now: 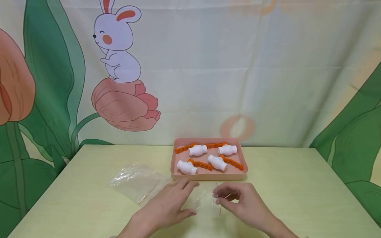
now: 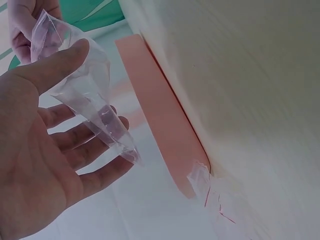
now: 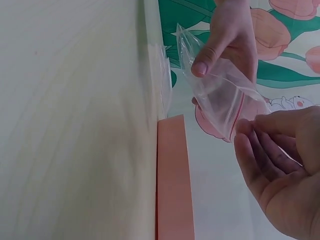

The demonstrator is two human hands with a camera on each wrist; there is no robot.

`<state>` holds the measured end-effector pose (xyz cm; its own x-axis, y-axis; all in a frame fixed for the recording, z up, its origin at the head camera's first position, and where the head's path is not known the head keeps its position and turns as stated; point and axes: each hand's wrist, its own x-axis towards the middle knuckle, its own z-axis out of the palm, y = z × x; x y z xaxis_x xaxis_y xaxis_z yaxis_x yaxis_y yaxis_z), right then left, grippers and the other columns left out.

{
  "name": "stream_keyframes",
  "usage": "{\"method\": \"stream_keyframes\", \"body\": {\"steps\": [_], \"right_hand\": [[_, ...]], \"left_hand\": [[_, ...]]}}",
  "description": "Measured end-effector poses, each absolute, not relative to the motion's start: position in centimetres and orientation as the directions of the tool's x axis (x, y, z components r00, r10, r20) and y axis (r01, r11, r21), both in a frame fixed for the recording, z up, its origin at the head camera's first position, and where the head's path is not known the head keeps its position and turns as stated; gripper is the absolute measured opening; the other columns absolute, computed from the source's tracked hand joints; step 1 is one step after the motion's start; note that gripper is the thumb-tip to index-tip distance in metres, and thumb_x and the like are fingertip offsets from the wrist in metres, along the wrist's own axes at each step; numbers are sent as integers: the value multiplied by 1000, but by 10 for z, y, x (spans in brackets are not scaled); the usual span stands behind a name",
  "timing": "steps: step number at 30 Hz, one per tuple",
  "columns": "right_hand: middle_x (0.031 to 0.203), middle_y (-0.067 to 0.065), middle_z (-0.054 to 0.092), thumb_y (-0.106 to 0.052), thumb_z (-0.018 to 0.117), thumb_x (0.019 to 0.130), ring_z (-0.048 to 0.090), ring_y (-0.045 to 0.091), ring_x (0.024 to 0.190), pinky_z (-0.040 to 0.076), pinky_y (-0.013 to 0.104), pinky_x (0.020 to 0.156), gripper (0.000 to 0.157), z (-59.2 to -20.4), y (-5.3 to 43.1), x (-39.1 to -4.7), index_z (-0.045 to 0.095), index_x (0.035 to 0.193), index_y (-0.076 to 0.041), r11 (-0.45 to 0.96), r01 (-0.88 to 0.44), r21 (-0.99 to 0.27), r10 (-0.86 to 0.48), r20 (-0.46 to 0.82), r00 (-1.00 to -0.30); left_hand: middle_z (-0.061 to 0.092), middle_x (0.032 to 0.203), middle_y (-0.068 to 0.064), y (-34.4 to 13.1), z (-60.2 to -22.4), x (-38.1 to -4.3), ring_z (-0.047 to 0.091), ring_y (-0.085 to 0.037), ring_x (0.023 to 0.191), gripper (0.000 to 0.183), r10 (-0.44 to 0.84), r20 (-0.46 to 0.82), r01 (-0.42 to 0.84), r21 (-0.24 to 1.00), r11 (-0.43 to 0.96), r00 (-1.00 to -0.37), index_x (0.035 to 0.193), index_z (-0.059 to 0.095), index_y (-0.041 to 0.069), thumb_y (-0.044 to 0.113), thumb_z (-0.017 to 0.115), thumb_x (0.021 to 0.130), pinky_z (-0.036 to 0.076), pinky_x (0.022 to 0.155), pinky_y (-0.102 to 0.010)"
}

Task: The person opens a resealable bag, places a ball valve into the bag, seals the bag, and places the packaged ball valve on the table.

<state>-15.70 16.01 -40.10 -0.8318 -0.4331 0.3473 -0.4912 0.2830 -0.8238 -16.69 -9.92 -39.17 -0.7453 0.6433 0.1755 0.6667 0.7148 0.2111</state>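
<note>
A clear zip bag [image 3: 220, 95] with a red line near its mouth is up off the table between the two hands. My right hand [image 1: 245, 205] pinches the bag's edge between thumb and fingertips, beside the red line in the right wrist view. Around the bag's other end, my left hand [image 1: 168, 206] has its thumb and fingers spread apart. In the left wrist view the left thumb [image 2: 62, 65] lies across the near side of the crumpled film, with the fingers partly behind it.
Just beyond the hands stands a pink tray [image 1: 208, 177] holding several white valve-like bodies [image 1: 197, 150] and orange handles [image 1: 233, 163]. More clear bags [image 1: 140, 181] lie in a flat pile left of the tray on the pale table [image 1: 297, 185]. A printed curtain [image 1: 190, 82] hangs behind.
</note>
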Motion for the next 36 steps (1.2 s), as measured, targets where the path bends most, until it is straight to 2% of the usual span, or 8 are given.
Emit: {"method": "stream_keyframes", "body": {"steps": [5, 9, 13, 21, 25, 28, 31, 36], "right_hand": [[87, 0, 74, -16, 76, 96, 72, 21, 76, 60, 32, 66, 8, -395, 165, -163, 77, 99, -10, 315, -455, -833, -376, 330, -866], [83, -1, 73, -14, 74, 96, 69, 23, 72, 59, 32, 63, 3, -392, 167, -171, 76, 94, -14, 334, -435, -836, -317, 335, -887], [84, -1, 72, -13, 74, 97, 68, 17, 70, 58, 30, 61, 4, -393, 164, -184, 76, 93, -13, 370, -431, -823, -264, 351, -898], [93, -2, 72, -10, 76, 93, 67, 13, 84, 58, 31, 75, 8, -397, 165, -220, 72, 100, -9, 510, -397, -763, -197, 345, -918], [100, 5, 70, -13, 76, 92, 67, 22, 92, 57, 41, 84, 16, -399, 169, -234, 69, 104, -6, 579, -358, -732, -186, 309, -933], [111, 13, 70, -21, 76, 93, 66, 31, 102, 53, 49, 91, 30, -400, 170, -243, 68, 113, -1, 624, -348, -700, -211, 278, -937], [122, 15, 68, -28, 77, 93, 63, 35, 114, 50, 52, 98, 44, -402, 169, -251, 66, 124, 1, 654, -346, -672, -243, 245, -938], [127, 18, 66, -16, 80, 90, 60, 37, 123, 47, 54, 104, 43, -408, 170, -266, 65, 127, 0, 639, -371, -673, -282, 244, -928]], "left_hand": [[54, 140, -6, -100, -393, -165, 55, -24, 126, 67, 626, 178, 651, 217, 727, -759, 139, 53, 9, 35, 84, 87, 49, 101, -48], [55, 139, -5, -101, -394, -165, 55, -24, 124, 66, 621, 191, 649, 209, 731, -760, 139, 53, 9, 35, 85, 87, 51, 99, -48], [56, 135, -4, -102, -395, -165, 57, -23, 121, 66, 626, 204, 658, 196, 727, -753, 138, 53, 9, 36, 84, 87, 52, 97, -46], [56, 132, -5, -99, -393, -162, 59, -23, 115, 65, 635, 192, 663, 190, 724, -748, 137, 53, 10, 37, 84, 87, 52, 96, -45], [56, 125, -3, -99, -392, -160, 59, -21, 110, 64, 640, 193, 668, 177, 723, -744, 136, 53, 10, 36, 84, 87, 53, 92, -42], [56, 119, -1, -100, -391, -159, 58, -20, 108, 63, 643, 194, 671, 174, 721, -741, 135, 53, 11, 36, 85, 86, 54, 88, -41], [55, 114, 0, -100, -390, -158, 57, -19, 105, 63, 646, 192, 673, 173, 719, -739, 135, 54, 11, 36, 84, 86, 54, 87, -40], [54, 110, 1, -101, -389, -159, 56, -18, 103, 63, 654, 175, 677, 173, 716, -736, 137, 54, 10, 37, 84, 87, 53, 87, -39]]}}
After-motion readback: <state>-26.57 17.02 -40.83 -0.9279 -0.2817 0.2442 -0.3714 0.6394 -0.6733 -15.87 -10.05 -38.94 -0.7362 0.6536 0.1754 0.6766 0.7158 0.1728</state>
